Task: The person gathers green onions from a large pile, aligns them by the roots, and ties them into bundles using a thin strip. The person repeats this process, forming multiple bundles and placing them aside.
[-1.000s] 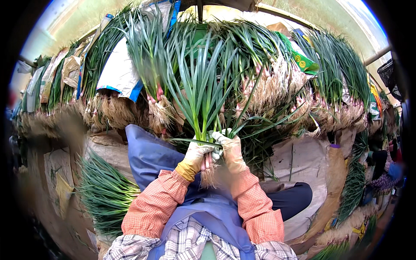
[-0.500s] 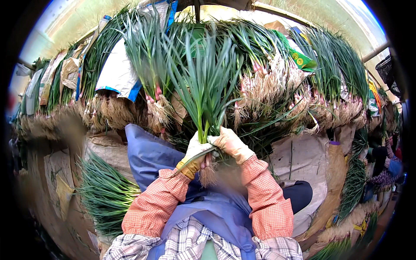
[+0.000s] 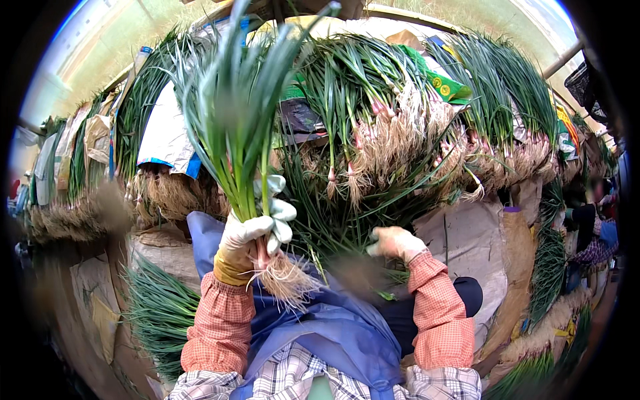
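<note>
There are two gloved hands [image 3: 398, 243], two orange sleeves [image 3: 220, 327], one blue apron [image 3: 320, 337]. The left hand [image 3: 250, 239] has one bunch of leafy plants [image 3: 233, 147]; one pile [image 3: 160, 300] lies near left. Far bundles [image 3: 340, 87] look too crowded to count.

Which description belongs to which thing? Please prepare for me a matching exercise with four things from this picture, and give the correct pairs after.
Column one:
1. Left hand
2. Right hand
3. Apron
4. White sheet

Column two:
a. blue and wrinkled
b. closed around the leafy bundle
c. at the picture's upper left
d. to the right of that bundle, apart from it

Pairs: 1-b, 2-d, 3-a, 4-c
</note>
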`<state>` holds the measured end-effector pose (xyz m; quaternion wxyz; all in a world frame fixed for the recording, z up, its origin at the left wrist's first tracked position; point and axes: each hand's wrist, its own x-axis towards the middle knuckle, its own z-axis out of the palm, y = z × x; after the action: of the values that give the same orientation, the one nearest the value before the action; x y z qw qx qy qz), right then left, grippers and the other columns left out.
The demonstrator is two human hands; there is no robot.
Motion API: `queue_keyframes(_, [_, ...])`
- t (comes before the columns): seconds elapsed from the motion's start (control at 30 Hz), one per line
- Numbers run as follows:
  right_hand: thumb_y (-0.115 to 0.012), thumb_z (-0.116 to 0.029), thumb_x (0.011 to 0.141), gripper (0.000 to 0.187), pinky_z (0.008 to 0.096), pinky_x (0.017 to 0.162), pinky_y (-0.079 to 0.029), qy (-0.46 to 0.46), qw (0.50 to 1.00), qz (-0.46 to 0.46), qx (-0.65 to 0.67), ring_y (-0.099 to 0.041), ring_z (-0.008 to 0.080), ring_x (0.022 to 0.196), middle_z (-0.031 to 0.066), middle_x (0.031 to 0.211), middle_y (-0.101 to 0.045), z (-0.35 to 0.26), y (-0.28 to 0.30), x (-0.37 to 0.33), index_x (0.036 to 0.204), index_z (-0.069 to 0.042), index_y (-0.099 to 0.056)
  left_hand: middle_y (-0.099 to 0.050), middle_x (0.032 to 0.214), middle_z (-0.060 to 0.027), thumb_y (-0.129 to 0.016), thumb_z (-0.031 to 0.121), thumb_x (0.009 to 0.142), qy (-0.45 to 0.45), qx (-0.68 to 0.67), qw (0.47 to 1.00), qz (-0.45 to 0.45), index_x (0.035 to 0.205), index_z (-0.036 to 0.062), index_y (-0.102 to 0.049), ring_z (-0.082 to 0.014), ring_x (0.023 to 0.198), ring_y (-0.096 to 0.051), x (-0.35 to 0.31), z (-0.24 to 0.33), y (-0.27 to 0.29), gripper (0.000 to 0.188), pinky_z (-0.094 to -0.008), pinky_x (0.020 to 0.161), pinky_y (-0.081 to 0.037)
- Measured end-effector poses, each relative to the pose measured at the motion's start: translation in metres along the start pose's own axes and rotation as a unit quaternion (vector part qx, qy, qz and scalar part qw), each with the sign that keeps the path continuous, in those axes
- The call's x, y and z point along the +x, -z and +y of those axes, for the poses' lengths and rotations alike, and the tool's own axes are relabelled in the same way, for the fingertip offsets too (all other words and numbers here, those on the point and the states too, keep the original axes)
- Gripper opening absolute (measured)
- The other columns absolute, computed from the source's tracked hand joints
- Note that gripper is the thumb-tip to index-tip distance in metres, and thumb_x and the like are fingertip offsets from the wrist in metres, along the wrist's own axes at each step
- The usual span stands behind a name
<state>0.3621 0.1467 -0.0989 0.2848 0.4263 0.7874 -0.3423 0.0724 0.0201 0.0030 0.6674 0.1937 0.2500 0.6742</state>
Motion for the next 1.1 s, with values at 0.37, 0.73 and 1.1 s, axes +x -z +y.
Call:
queue_keyframes(0.37, [-0.058, -0.020, 0.093, 0.019, 0.0249, 0.069, -0.046, 0.220, 0.728, 0.197, 0.619, -0.054, 0.0103, 0.072, 0.0018, 0.085, -0.063, -0.045, -0.001, 0.125, 0.105, -0.006, -0.063, -0.066, 0.084, -0.0102, -0.058, -0.008, 0.082, 0.075, 0.183, 0.961, 0.195, 0.107, 0.0003, -0.058, -0.0195, 0.059, -0.062, 0.158, -0.108, 0.104, 0.026, -0.0320, 0.052, -0.054])
queue_keyframes(0.73, [-0.061, -0.026, 0.092, 0.021, 0.0214, 0.057, -0.046, 0.295, 0.742, 0.124, 0.589, -0.057, 0.0091, 0.066, 0.0000, 0.079, -0.058, -0.027, -0.013, 0.102, 0.098, -0.005, -0.061, -0.066, 0.074, -0.0085, -0.062, 0.002, 0.086, 0.217, 0.104, 0.964, 0.115, 0.103, 0.0055, -0.064, -0.0171, 0.054, -0.062, 0.167, -0.117, 0.103, 0.017, -0.0288, 0.046, -0.051])
queue_keyframes(1.1, [-0.050, -0.026, 0.095, 0.025, 0.0240, 0.050, -0.049, 0.301, 0.667, 0.138, 0.668, -0.059, 0.0142, 0.052, 0.0056, 0.070, -0.063, -0.027, 0.016, 0.059, 0.093, -0.002, -0.058, -0.059, 0.054, -0.0130, -0.063, 0.010, 0.088, 0.168, 0.115, 0.970, 0.130, 0.107, 0.0024, -0.054, -0.0217, 0.030, -0.051, 0.188, -0.109, 0.080, 0.023, -0.0320, 0.023, -0.038])
